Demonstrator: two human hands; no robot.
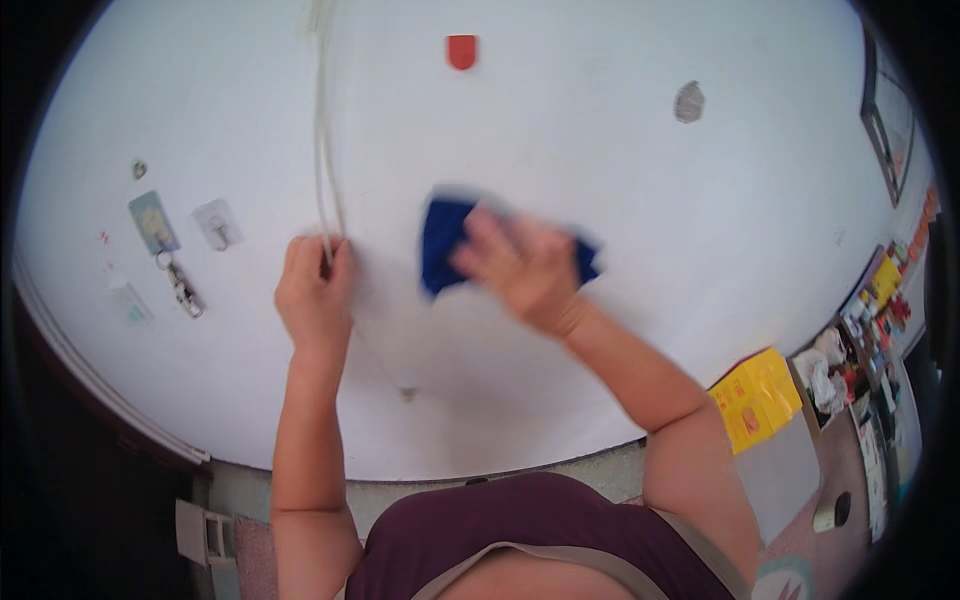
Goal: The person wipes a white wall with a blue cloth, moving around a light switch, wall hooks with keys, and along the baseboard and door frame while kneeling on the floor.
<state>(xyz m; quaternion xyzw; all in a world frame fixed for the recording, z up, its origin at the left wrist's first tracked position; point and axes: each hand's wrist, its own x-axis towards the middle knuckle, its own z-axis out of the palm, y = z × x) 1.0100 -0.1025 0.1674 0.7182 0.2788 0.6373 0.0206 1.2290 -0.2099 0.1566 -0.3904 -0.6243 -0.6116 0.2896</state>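
Note:
Before me rises a white wall (480, 360). My right hand (529, 274), blurred, presses a dark blue cloth (444, 244) flat with spread fingers; the cloth appears to lie against the wall. At the left, my left hand (313, 281) pinches a pale hanging cord (321, 142) between thumb and fingers. The cord runs up from this hand to the top of the view. A thin strand leads down from near the hand to a small beige piece (407, 394), too blurred to name.
On the wall are a red tab (462, 52), a grey patch (689, 102), a clear hook (217, 225) and a card (154, 221) with a metal key ring (180, 289) below. At right stand a yellow box (757, 401) and cluttered shelves (874, 322).

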